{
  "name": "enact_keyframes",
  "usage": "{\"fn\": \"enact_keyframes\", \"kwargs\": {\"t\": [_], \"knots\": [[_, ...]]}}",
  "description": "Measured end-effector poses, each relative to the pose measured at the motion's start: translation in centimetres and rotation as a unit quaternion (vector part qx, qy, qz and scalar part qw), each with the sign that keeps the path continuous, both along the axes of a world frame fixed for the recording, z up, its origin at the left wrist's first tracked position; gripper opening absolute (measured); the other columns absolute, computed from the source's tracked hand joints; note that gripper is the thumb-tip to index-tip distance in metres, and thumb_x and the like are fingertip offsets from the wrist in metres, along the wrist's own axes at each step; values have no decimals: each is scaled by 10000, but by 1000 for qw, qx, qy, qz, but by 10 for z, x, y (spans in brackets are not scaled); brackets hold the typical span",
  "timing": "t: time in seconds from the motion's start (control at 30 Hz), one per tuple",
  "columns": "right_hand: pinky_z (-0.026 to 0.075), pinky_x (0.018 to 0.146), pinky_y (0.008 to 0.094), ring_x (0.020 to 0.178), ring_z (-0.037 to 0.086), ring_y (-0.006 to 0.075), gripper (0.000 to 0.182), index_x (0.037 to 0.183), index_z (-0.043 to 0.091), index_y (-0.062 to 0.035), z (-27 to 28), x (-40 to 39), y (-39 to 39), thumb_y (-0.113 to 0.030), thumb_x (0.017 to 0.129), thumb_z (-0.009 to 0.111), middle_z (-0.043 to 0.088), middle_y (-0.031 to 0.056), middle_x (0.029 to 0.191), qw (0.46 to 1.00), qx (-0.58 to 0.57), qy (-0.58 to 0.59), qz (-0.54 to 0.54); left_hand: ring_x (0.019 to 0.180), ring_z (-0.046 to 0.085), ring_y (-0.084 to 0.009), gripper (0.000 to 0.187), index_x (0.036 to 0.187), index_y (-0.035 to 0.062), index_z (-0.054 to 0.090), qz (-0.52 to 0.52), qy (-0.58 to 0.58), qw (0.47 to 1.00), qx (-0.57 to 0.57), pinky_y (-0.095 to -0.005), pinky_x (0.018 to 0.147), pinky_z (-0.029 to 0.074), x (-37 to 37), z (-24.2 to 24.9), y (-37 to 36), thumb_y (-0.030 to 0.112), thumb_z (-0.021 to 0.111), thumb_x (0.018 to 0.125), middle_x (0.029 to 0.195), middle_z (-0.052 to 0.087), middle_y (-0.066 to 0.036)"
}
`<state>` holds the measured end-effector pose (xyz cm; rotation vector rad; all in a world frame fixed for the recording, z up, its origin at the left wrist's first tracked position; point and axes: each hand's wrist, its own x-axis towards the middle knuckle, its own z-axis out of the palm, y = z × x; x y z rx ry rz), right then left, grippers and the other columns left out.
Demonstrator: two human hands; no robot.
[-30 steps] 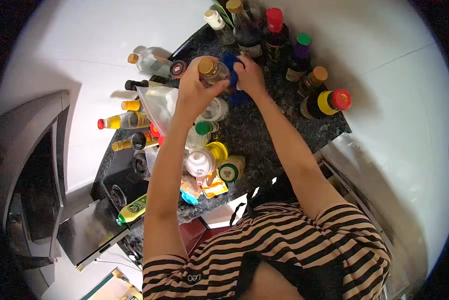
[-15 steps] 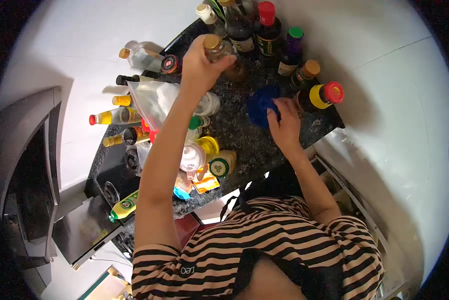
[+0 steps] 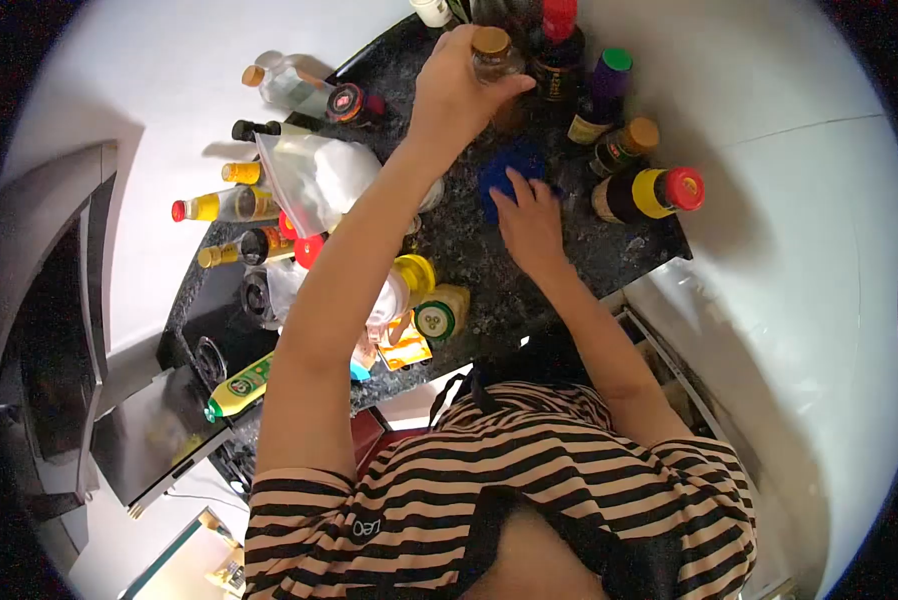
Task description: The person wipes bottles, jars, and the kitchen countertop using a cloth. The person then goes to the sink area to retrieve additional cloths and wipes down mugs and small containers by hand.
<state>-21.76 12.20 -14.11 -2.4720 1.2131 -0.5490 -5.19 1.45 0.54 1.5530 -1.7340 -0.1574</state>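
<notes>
My left hand is wrapped around a small glass jar with a gold lid, near the back of the counter. Close beside that jar stands a dark sauce bottle with a red cap. My right hand presses a crumpled blue cloth against the dark speckled countertop, its fingers spread over the cloth and partly hiding it. Right of this hand are a bottle with a yellow label and red lid and a small brown-capped jar.
Bottles crowd the left side, with a clear plastic bag and a yellow-lidded container among them. A green-lidded jar stands near the front edge. A yellow squeeze bottle lies at the front left. Walls border the counter.
My left hand has carried the gold-lidded jar right and farther back. My right hand has moved left and away from me, shifting the blue cloth with it. The view has shifted slightly.
</notes>
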Motion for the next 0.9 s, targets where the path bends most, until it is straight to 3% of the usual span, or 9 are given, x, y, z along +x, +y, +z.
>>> {"fn": "enact_keyframes", "kwargs": {"t": [0.1,0.2,0.3,0.33,0.43,0.53,0.63,0.8,0.9], "knots": [[457,957,518,1194,474,363,400,1246,654,-121,-6,28,-25,-119,848,677,495,142,1397,1000,-9,-17,16,1015,671,-245,609,1164,27,607,-25,9,999,21,-350,887,525,7,2,3,337,889,723,1097,680,-132],[468,956,521,1192,495,363,367,1237,656,-128,-12,59,-51,-158,872,623,508,142,1400,998,-29,-24,44,1007,652,-336,667,1198,56,591,-66,16,997,44,-389,857,530,16,7,5,396,883,703,1109,648,-165],[471,955,511,1197,496,349,364,1234,656,-130,-13,76,-65,-160,873,618,520,142,1389,997,-40,-27,59,1071,649,-272,594,1229,51,606,-66,39,995,56,-377,893,528,28,15,19,346,845,772,1178,655,-132],[472,955,508,1197,497,345,362,1232,658,-135,-12,77,-66,-162,872,619,524,138,1386,997,-45,-27,58,1139,592,-227,448,1292,9,547,-136,175,955,195,-354,975,482,14,67,29,16,707,873,1235,610,-113],[457,948,503,1212,483,327,383,1236,658,-158,-10,62,-49,-156,854,680,517,100,1398,998,-24,-22,55,1172,601,-284,506,1307,42,556,-15,24,989,144,-381,966,492,27,96,69,259,744,890,1284,614,-156],[470,939,519,1197,492,341,388,1235,657,-186,5,21,-8,-186,848,674,511,98,1415,998,-21,4,57,1136,627,-214,509,1253,29,594,-64,191,969,146,-343,962,500,34,132,126,270,789,849,1252,646,-105],[474,927,513,1170,508,350,420,1261,644,-200,0,-22,29,-202,844,696,494,106,1443,997,-40,35,59,1237,570,-321,372,1250,-5,599,-144,280,944,103,-451,1014,484,32,187,212,183,649,933,1306,590,-210],[465,928,511,1138,517,385,451,1298,620,-189,2,-76,62,-191,853,693,485,134,1451,996,-58,66,-5,998,620,-462,819,1291,69,558,-229,269,934,51,-611,909,492,60,196,335,720,621,797,1235,562,-307],[459,933,510,1134,513,396,454,1308,613,-182,-1,-68,77,-189,859,687,480,146,1452,992,-90,72,-51,1203,507,-464,810,1422,193,480,-188,386,901,-59,-652,1046,355,21,192,385,749,542,837,1374,475,-282]]}}
